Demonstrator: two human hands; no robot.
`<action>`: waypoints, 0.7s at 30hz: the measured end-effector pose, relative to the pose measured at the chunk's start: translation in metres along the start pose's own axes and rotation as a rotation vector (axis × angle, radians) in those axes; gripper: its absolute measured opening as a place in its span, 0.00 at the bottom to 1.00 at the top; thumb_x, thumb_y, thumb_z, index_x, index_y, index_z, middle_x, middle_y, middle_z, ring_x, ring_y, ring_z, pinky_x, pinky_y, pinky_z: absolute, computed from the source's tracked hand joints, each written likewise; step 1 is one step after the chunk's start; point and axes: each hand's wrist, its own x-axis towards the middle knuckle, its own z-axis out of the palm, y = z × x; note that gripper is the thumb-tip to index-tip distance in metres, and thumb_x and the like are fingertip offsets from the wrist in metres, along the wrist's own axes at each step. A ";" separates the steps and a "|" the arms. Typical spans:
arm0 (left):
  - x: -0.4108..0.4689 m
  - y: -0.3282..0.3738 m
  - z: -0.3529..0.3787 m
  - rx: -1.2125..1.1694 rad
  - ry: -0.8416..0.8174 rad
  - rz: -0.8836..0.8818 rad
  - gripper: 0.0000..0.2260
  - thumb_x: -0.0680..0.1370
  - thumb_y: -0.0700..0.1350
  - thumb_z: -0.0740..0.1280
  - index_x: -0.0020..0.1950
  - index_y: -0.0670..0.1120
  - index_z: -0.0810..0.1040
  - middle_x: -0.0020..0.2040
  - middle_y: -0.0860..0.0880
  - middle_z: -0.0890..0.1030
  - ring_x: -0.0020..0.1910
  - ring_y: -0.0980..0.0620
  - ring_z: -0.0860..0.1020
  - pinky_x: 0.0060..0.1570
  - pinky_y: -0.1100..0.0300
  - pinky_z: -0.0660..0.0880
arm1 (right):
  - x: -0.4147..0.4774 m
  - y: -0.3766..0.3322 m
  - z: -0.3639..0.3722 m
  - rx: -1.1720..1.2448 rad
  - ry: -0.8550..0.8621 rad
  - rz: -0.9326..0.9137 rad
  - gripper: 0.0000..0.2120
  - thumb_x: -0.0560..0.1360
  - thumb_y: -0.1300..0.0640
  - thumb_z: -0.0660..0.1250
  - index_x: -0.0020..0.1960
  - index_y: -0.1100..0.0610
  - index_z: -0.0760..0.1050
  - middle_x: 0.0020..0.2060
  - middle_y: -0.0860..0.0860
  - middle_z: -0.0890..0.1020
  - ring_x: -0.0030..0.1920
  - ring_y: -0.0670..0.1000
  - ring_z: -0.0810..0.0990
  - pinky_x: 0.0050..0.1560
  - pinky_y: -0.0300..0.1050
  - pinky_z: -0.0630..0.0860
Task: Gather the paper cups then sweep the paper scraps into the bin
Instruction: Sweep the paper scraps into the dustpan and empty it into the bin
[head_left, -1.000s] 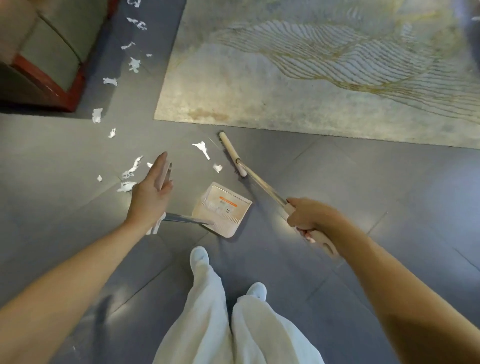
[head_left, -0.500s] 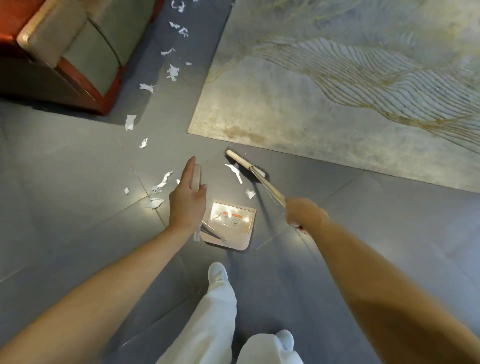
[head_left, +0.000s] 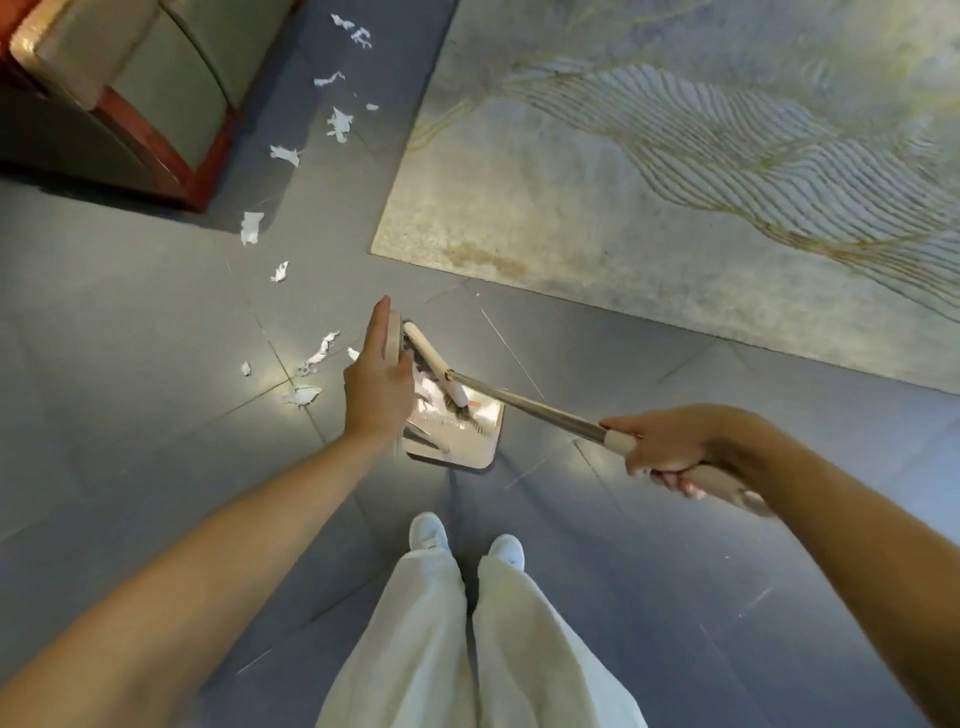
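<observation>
Standing on grey floor tiles (head_left: 130, 338), the person looks straight down at both hands.

Left hand (head_left: 379, 387) grips the upright beige handle (head_left: 393, 338) of the dustpan (head_left: 483, 436) — forefinger laid straight along the grip, the rest of the hand closed around it. The pan sits flat on the tiles just ahead of the white shoes (head_left: 428, 532).

Right hand (head_left: 670, 447) is wrapped tight around the beige grip of the broom (head_left: 561, 417), fingers curled under, thumb on top. The metal shaft runs left and away from that hand. The broom head (head_left: 431, 358) lies across the pan's mouth, dark bristles over the pan, its far tip close beside the left forefinger. Blur hides whether anything lies in the pan.

Paper scraps (head_left: 317, 358) — white, torn — lie loose on the tiles just left of the left hand. More trail away up the floor (head_left: 252, 227), running between the armchair (head_left: 130, 78) at upper left and the edge of the pale patterned rug (head_left: 623, 208) at upper right. None of these touch broom or pan.

White trouser legs (head_left: 467, 649) fill the bottom centre.
</observation>
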 end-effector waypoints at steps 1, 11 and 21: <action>-0.004 -0.005 -0.005 -0.002 0.013 0.004 0.26 0.81 0.40 0.61 0.76 0.58 0.60 0.70 0.53 0.72 0.60 0.46 0.76 0.57 0.62 0.71 | -0.003 0.001 -0.004 -0.002 0.021 -0.010 0.22 0.77 0.66 0.60 0.65 0.45 0.66 0.27 0.54 0.71 0.20 0.46 0.67 0.23 0.37 0.68; -0.061 -0.037 -0.054 -0.030 0.069 -0.073 0.30 0.79 0.43 0.65 0.66 0.77 0.61 0.51 0.67 0.77 0.47 0.58 0.75 0.49 0.69 0.68 | 0.052 -0.037 -0.010 -0.052 0.312 -0.047 0.14 0.78 0.66 0.58 0.63 0.61 0.69 0.34 0.58 0.74 0.30 0.52 0.71 0.30 0.44 0.70; -0.063 -0.071 -0.115 -0.079 0.133 -0.096 0.34 0.78 0.37 0.67 0.59 0.80 0.67 0.58 0.77 0.72 0.65 0.63 0.71 0.63 0.73 0.64 | 0.131 -0.094 -0.035 0.009 0.354 0.044 0.11 0.78 0.68 0.56 0.59 0.68 0.68 0.33 0.58 0.70 0.31 0.51 0.68 0.29 0.43 0.66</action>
